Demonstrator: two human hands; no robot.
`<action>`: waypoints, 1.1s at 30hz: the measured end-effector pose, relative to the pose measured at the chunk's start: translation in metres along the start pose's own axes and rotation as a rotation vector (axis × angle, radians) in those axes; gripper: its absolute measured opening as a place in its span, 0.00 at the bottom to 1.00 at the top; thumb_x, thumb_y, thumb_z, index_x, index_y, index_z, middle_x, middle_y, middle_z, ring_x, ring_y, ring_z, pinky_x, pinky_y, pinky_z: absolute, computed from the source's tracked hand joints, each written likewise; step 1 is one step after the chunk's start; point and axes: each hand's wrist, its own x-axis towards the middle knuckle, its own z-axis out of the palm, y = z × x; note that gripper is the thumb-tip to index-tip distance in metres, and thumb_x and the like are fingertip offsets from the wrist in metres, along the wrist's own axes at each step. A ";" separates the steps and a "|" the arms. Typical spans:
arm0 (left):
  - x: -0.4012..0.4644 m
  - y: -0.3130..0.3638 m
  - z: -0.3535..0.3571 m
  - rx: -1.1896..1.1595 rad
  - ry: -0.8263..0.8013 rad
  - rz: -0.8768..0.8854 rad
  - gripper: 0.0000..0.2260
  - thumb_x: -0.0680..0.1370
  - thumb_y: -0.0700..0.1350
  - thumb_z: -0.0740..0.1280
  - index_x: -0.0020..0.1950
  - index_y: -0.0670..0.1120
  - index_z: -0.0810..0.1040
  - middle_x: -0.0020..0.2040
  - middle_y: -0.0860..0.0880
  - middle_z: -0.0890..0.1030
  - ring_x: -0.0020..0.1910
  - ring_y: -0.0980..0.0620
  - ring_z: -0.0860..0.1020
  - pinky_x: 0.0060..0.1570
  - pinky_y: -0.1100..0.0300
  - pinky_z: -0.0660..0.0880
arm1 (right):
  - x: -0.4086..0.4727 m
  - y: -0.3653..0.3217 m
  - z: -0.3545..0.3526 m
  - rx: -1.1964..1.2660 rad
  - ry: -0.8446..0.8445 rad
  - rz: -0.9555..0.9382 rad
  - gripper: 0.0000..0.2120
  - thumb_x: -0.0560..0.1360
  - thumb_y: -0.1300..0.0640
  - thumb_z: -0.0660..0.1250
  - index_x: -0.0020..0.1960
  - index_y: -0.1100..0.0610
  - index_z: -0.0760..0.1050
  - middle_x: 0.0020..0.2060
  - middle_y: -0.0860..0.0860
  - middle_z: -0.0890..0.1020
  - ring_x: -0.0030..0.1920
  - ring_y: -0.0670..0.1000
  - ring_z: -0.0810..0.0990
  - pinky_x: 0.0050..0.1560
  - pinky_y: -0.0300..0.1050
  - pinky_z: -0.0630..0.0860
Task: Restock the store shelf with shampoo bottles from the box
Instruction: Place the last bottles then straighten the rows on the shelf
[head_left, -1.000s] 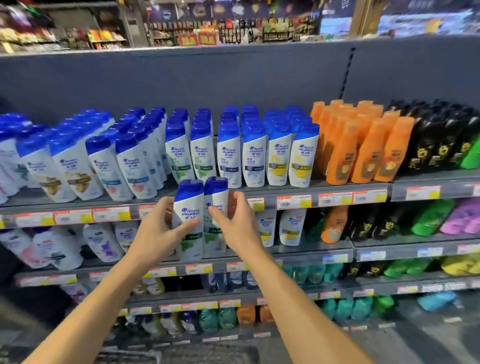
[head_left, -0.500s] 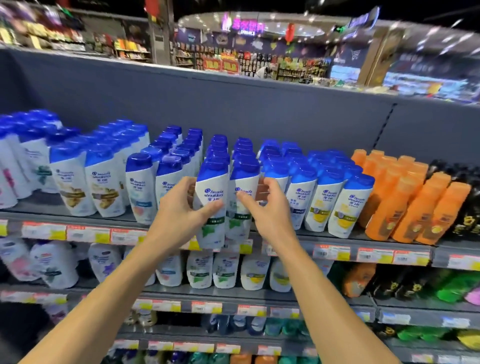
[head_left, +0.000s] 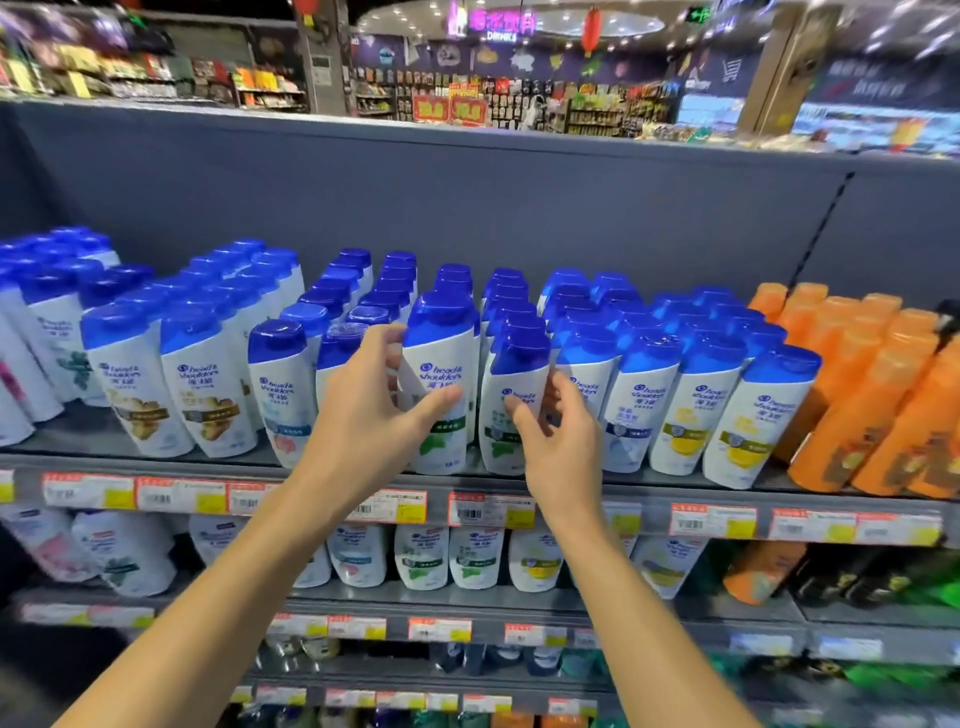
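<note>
I see the top shelf (head_left: 363, 470) packed with rows of white shampoo bottles with blue caps, orange bottles (head_left: 852, 395) at its right end. Two green-label bottles stand upright at the front edge, long axes vertical, caps up, labels facing me. My left hand (head_left: 363, 415) wraps the left green-label bottle (head_left: 441, 384), thumb across its front, fingers behind, a firm grip on it. My right hand (head_left: 561, 447) touches the right green-label bottle (head_left: 514, 395) with its thumb on the label, fingers spread loosely at its side, grip half open.
</note>
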 end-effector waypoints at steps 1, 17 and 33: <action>0.000 0.001 0.001 0.009 -0.004 -0.001 0.31 0.72 0.53 0.73 0.70 0.48 0.64 0.45 0.63 0.73 0.45 0.62 0.77 0.42 0.68 0.74 | -0.001 0.000 0.000 -0.004 0.014 -0.001 0.16 0.77 0.51 0.68 0.63 0.51 0.74 0.52 0.44 0.82 0.53 0.41 0.80 0.53 0.40 0.80; 0.005 0.005 0.006 0.285 -0.018 0.210 0.42 0.75 0.48 0.71 0.78 0.60 0.45 0.46 0.51 0.73 0.35 0.60 0.74 0.44 0.62 0.71 | -0.020 0.005 0.001 -0.227 0.108 -0.065 0.26 0.77 0.48 0.67 0.71 0.56 0.68 0.65 0.49 0.76 0.64 0.49 0.75 0.63 0.49 0.75; 0.012 -0.021 0.040 0.203 -0.061 0.119 0.37 0.74 0.45 0.72 0.75 0.59 0.53 0.47 0.48 0.76 0.38 0.53 0.78 0.51 0.49 0.78 | -0.062 0.078 -0.026 -0.994 -0.214 -0.371 0.34 0.68 0.43 0.73 0.68 0.60 0.72 0.64 0.55 0.76 0.65 0.55 0.73 0.73 0.52 0.63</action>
